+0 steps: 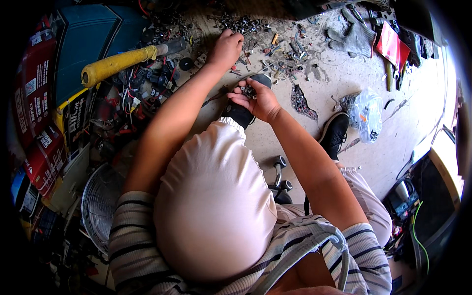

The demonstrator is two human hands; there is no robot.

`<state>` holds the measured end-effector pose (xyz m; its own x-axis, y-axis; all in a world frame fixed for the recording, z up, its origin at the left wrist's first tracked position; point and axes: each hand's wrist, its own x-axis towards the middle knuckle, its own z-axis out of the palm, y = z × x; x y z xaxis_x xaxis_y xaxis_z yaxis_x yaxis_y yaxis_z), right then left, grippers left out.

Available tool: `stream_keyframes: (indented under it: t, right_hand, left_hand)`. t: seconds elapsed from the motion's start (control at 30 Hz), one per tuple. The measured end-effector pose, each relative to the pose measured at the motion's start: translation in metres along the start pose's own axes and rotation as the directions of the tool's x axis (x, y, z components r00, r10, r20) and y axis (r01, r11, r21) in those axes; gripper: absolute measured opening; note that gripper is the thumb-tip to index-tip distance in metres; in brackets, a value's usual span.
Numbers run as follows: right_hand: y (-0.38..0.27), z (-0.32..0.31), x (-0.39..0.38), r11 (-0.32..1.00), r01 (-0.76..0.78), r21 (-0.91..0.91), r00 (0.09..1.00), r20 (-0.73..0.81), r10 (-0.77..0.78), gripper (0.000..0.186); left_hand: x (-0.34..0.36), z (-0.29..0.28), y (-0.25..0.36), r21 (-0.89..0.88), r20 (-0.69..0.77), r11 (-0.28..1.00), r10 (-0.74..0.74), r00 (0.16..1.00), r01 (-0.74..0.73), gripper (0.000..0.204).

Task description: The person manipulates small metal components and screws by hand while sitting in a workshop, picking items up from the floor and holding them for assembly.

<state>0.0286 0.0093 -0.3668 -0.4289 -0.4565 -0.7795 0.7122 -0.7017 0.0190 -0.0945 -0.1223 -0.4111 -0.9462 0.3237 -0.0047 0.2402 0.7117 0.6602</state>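
Note:
My left hand (223, 54) hovers at or just over scattered small metal parts (242, 24) on the floor at the top; its fingers are curled, and I cannot make out what is between them. Lower and to the right, my right hand (263, 101) is turned palm up, fingers cupped around several small metal pieces (248, 91) that look like nuts. It is above my dark shoe (235, 114), beside my knee in pale trousers (214, 191).
At left are a yellow-handled tool (108, 66), tangled parts, stacked boxes (34, 73) and a fan guard (98, 206). At right lie a grey glove (349, 40), a red sheet (391, 43), a plastic bag of parts (368, 115) and a monitor-like black object (437, 221). A chair wheel (279, 162) shows beneath me.

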Motion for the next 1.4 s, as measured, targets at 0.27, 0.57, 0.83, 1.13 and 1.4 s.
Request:
stream_keyframes:
  t: [0.27, 0.57, 0.83, 1.13, 1.4]
  right_hand:
    - [0.0, 0.001, -0.001, 1.0, 0.006, -0.002, 1.0, -0.002, -0.006, 0.028]
    - [0.0, 0.004, -0.004, 0.998, 0.038, 0.054, 0.999, -0.018, -0.037, 0.028]
    - [0.002, 0.002, -0.002, 0.996, 0.06, 0.071, 0.998, -0.017, -0.059, 0.028]
    - [0.0, 0.001, 0.001, 1.0, -0.017, -0.005, 1.0, -0.001, 0.017, 0.029]
    - [0.0, 0.001, 0.0, 1.0, -0.009, 0.01, 1.0, -0.011, 0.009, 0.029]
  left_hand:
    - [-0.006, -0.005, 0.004, -0.177, -0.052, 0.971, -0.172, 0.984, 0.16, 0.005]
    - [-0.072, -0.048, 0.048, -0.374, 0.143, 0.918, -0.079, 0.987, 0.128, 0.009]
    - [-0.084, -0.059, 0.063, -0.443, 0.233, 0.896, 0.094, 0.968, 0.02, 0.011]
    - [-0.025, -0.01, 0.013, 0.008, 0.006, 0.996, -0.084, 0.996, 0.084, 0.015]
    - [-0.04, -0.01, -0.001, -0.033, 0.085, 0.978, -0.201, 0.976, 0.204, 0.011]
